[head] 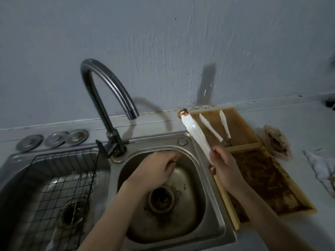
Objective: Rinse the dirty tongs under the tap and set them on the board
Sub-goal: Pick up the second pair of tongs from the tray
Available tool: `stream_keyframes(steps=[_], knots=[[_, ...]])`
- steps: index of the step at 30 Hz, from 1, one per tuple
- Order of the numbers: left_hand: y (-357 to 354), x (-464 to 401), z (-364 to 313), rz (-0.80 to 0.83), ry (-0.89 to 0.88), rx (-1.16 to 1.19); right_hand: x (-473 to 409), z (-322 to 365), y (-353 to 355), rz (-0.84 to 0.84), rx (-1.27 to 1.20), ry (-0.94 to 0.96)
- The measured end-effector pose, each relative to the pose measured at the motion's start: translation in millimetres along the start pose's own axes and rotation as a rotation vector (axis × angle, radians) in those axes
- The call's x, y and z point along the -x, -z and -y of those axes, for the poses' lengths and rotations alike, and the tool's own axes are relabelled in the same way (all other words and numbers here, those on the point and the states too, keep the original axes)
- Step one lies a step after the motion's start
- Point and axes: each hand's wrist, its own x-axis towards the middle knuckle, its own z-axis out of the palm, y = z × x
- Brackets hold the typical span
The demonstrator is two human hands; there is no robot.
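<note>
Right of centre, right hand pinches white plastic tongs; left hand, loosely curled, should open the curved steel tap first.

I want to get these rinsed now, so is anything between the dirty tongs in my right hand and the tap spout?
Nothing visible blocks the way. The right hand holds the dirty tongs over the sink's right rim; the tap spout hangs to their left with open air between. The left hand sits lower, inside the basin.
</note>
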Motion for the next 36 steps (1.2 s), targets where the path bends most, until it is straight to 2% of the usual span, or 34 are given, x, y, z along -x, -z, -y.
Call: stream_keyframes(steps=[3,6,10,12,14,17,22,30,36], knots=[[5,13,23,-0.092,0.105,0.069,-8,-5,-29,0.112,-0.223,-0.201],[5,30,46,-0.230,0.230,0.133,-8,-12,-58,0.207,-0.173,-0.283],[14,45,74,-0.565,0.430,0.210,-9,-8,-80,0.248,-0.054,-0.322],[19,49,85,-0.742,0.481,0.186,-10,-6,-81,0.288,-0.068,-0.394],[24,50,97,-0.848,0.520,0.114,-12,-4,-81,0.336,-0.055,-0.416],[33,44,107,-0.852,0.635,0.142,-15,-2,-83,0.357,0.010,-0.341],[39,25,124,-0.750,0.775,0.250,-19,-1,-87,0.377,0.045,-0.295],[36,25,137,-0.789,0.740,0.222,-21,-6,-83,0.437,0.083,-0.257],[30,31,136,-0.862,0.724,0.328,-18,-12,-79,0.454,0.179,-0.223]])
